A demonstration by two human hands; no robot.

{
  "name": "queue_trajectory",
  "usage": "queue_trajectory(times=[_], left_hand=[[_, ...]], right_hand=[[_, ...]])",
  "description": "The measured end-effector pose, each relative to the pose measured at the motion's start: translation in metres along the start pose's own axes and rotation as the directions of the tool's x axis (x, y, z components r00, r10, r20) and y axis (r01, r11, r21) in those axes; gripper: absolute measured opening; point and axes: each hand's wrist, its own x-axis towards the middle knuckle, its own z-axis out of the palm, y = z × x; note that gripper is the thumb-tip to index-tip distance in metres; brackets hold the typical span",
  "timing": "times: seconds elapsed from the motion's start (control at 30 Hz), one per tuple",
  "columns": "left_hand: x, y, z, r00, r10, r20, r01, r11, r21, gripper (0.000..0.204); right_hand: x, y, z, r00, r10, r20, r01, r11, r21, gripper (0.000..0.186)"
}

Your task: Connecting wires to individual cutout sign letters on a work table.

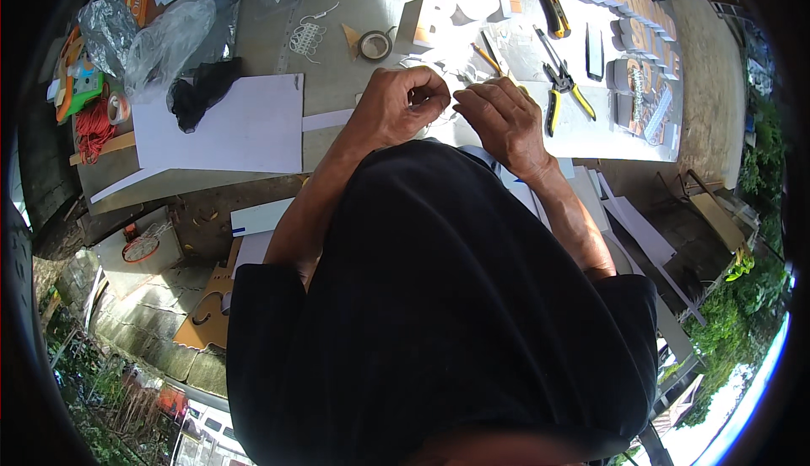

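Note:
My left hand is raised over the middle of the table, thumb and fingertips pinched together. Close on its right, my right hand has its fingers bent down and pressed together. Whatever the two hands hold between them is too small and too glare-washed to name. Under and behind them lie thin white wires in bright light and a yellow pencil. A roll of tape rests beyond my left hand. To the right of my right hand are yellow-and-black wire strippers.
A cutter knife, a phone and rows of raised letter blocks occupy the right side. A white letter-shaped block stands far centre. At left are a white sheet, clear plastic bags and coiled red wire.

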Motion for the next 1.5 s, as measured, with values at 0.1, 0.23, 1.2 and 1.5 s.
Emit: queue_trajectory(times=[0.1,0.23,1.2,1.5], left_hand=[[0.000,-0.001,0.001,1.000,-0.013,0.014,0.013,1.000,-0.008,0.013],[-0.002,0.001,0.004,0.989,0.150,0.001,-0.149,0.982,0.119,0.010],[0.001,-0.003,0.007,0.954,0.293,0.068,-0.300,0.936,0.185,0.006],[0.000,-0.009,0.000,0.986,-0.085,0.143,0.100,0.990,-0.099,0.011]], right_hand=[[-0.004,0.001,0.004,1.000,0.007,-0.014,-0.007,1.000,-0.009,0.023],[0.000,-0.003,0.000,0.986,0.164,0.019,-0.165,0.979,0.120,0.011],[-0.002,-0.008,-0.013,0.544,0.591,0.596,-0.839,0.365,0.404,0.018],[-0.009,-0.009,0.002,0.984,0.125,0.129,-0.149,0.968,0.202,0.030]])
